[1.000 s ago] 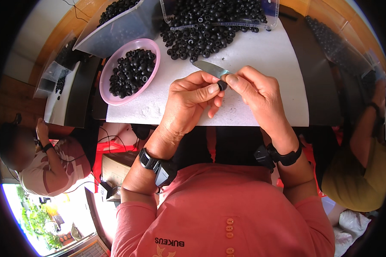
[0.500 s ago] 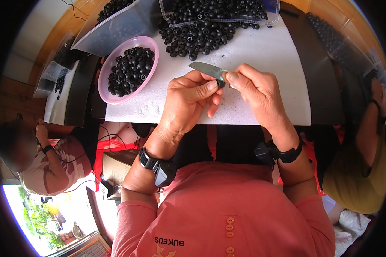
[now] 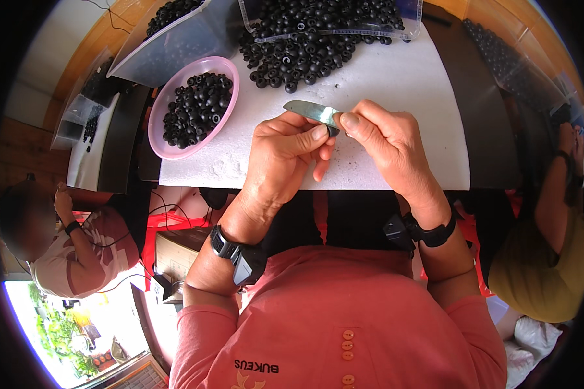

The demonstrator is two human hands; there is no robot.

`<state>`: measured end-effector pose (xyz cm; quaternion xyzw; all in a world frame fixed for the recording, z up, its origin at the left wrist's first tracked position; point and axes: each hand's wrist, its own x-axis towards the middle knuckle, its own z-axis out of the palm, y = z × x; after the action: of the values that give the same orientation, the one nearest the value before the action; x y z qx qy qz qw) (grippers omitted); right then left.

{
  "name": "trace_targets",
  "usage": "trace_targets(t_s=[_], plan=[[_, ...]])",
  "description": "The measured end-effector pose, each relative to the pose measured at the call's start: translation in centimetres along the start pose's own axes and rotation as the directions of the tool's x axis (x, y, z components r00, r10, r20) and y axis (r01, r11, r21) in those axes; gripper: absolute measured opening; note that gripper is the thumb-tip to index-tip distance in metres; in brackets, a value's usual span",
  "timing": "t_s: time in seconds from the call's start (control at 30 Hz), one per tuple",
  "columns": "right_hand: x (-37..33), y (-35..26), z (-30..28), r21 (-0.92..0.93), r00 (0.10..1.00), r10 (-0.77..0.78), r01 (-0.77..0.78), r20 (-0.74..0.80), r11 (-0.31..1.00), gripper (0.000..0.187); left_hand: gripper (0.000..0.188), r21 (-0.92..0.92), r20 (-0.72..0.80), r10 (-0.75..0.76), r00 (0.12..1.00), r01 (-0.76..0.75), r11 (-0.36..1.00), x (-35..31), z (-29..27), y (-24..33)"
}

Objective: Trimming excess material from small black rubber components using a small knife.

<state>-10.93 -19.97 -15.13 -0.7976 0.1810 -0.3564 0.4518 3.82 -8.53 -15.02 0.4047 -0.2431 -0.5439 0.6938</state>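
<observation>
A small black round piece point(image 3: 333, 130) is pinched between the thumb and fingers of my left hand point(image 3: 282, 149), over the near part of the white sheet. My right hand point(image 3: 386, 139) is closed round the handle of a knife point(image 3: 308, 109). The blade points left and lies just above the black piece, across the left fingertips; whether its edge touches the piece I cannot tell. The handle is mostly hidden in my right fist. Left of my hands stands a pink bowl point(image 3: 235, 104) with many black round pieces in it.
Loose black pieces point(image 3: 292, 68) are heaped at the back, spilling from a clear bin point(image 3: 416, 19). Another clear bin point(image 3: 169, 61) stands behind the bowl. The white foam sheet point(image 3: 428, 117) covers the tabletop. Other people sit at the left point(image 3: 91, 253) and right point(image 3: 538, 259).
The knife has turned slightly and its blade has shifted a little left and down, now catching light. My left hand has hardly moved and keeps its pinch.
</observation>
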Motion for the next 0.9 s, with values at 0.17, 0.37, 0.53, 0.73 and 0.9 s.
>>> trace_targets(t_s=[0.17, 0.37, 0.53, 0.73, 0.9], plan=[[-0.2, -0.3, 0.2, 0.101, 1.0, -0.002, 0.002, -0.001, 0.995, 0.032, 0.016, -0.008, -0.018, -0.008, 1.0, 0.008, 1.0, 0.2, 0.3, -0.2], [-0.8, -0.5, -0.8, 0.337, 0.989, 0.121, -0.085, -0.087, 0.938, 0.028, 0.018, -0.104, 0.055, 0.046, 0.997, -0.04, 0.994, 1.1, 0.5, 0.1], [-0.4, -0.1, -0.5, 0.255, 0.988, 0.134, -0.11, -0.079, 0.961, 0.029, 0.023, -0.034, 0.034, 0.039, 0.999, -0.038, 0.999, 0.7, 0.8, -0.3], [-0.3, 0.2, -0.5, 0.256, 0.992, 0.102, -0.08, -0.073, 0.963, 0.03, 0.014, 0.041, -0.015, 0.043, 0.999, -0.043, 0.998, 0.2, 2.0, -0.8], [-0.3, -0.3, -0.5, 0.314, 0.99, 0.135, -0.117, -0.038, 0.942, 0.027, 0.015, -0.042, 0.01, 0.045, 0.999, -0.045, 0.998, 0.3, 1.7, -0.9]])
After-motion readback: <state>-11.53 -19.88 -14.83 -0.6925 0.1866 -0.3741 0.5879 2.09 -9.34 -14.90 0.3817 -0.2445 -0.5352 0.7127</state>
